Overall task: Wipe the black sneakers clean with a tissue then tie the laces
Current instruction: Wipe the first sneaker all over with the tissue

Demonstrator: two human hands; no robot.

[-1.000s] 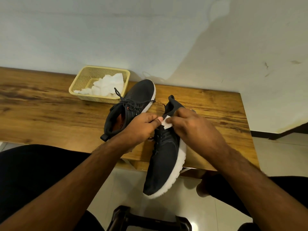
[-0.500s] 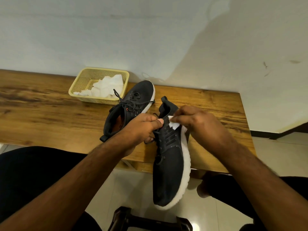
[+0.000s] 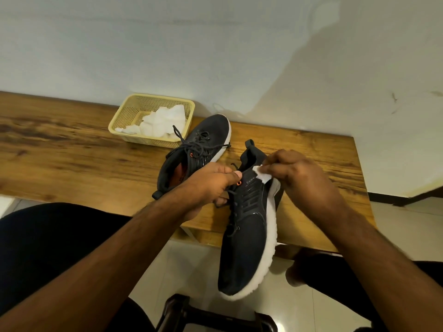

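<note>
Two sneakers in play, I go big to small. Bench [image 3: 72, 149] runs along the wall, wood top. Basket [image 3: 127, 111] sits at the back of it with spare tissues [image 3: 165, 121] heaped inside. Far sneaker [image 3: 211, 130] lies on the bench just beside the basket, laces loose, untied. Held sneaker [image 3: 247, 248] is off the bench edge, toe pointing down toward me, heel up over the bench, white sole turned to my right.

Left hand [image 3: 208, 185] grips it at the tongue and lace area, thumb on top near the orange eyelet, fingers curled under. Right hand [image 3: 302, 178] pinches a folded tissue [image 3: 262, 172] against the collar near the heel, fingers bent round it.

My read: wiping step on the first shoe, laces not started. Shoe looks light, knit upper soft and giving, sole foamy and firmer, so I'd hold by sole or midfoot and not crush the upper. Tissue is thin, will likely tear or ball up if dragged hard over the sole ridges; keep it folded, short strokes
</note>
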